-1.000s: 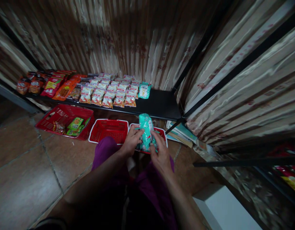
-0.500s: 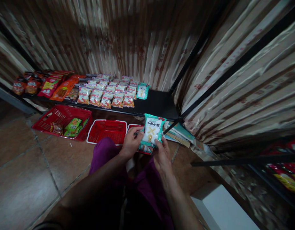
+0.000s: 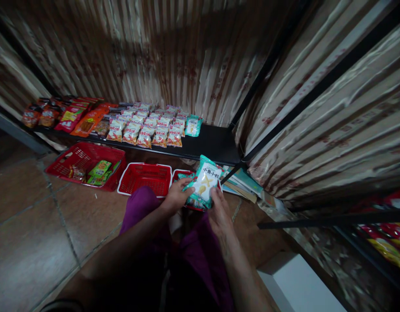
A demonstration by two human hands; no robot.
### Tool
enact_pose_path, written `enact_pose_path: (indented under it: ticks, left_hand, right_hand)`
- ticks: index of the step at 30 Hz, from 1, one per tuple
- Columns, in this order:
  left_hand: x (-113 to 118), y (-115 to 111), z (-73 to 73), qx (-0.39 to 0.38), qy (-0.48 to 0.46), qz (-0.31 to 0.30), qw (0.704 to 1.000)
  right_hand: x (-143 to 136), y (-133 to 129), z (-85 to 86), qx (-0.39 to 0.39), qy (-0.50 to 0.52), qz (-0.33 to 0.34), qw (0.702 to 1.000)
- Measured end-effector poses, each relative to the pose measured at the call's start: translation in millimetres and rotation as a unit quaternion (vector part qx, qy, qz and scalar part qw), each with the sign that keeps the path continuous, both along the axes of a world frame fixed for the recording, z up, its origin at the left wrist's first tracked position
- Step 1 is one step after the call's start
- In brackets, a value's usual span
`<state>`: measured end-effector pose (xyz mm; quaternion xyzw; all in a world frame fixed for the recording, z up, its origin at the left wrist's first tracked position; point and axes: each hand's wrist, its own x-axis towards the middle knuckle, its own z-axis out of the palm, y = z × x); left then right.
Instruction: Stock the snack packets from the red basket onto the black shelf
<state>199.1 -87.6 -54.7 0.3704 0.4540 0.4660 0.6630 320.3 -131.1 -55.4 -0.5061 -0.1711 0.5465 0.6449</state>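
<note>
A teal and white snack bag (image 3: 206, 180) is held tilted between my two hands, above a small red basket (image 3: 176, 173) that has more teal bags in it. My left hand (image 3: 178, 194) grips the bag's lower left side. On its lower right edge my right hand (image 3: 219, 206) is closed, thumb on the front. One similar teal bag (image 3: 194, 126) lies on the black shelf (image 3: 216, 141), right beside rows of small white and orange bags (image 3: 146, 125).
Left of the small basket are a red basket with a white rim (image 3: 144, 178) and a larger red basket (image 3: 86, 151) holding green packets. Orange and red bags (image 3: 73, 115) fill the shelf's left part. A white box (image 3: 304, 281) stands at lower right, near a black bar (image 3: 317, 219).
The held bag has tipped clockwise and moved slightly lower. My left hand has shifted a little down and left, and more teal bags show in the basket beneath.
</note>
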Motion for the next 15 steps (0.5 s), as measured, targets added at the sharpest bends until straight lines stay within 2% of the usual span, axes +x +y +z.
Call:
enact_pose_path:
  ticks: [5, 9, 13, 15]
  left_hand:
    - [1, -12, -8.8, 0.04, 0.028, -0.032, 0.998]
    - [5, -9, -27.5, 0.066, 0.049, -0.018, 0.996]
    - [9, 7, -46.1, 0.021, 0.042, 0.069, 0.996]
    - [10, 14, -51.2, -0.006, 0.014, 0.065, 0.998]
  right_hand:
    - [9, -1, -7.4, 0.012, -0.025, 0.023, 0.999]
    - [9, 3, -20.1, -0.001, -0.045, 0.015, 0.999]
    - [4, 12, -29.2, -0.031, -0.029, 0.041, 0.998]
    - [2, 17, -32.9, -0.032, -0.026, 0.052, 0.998]
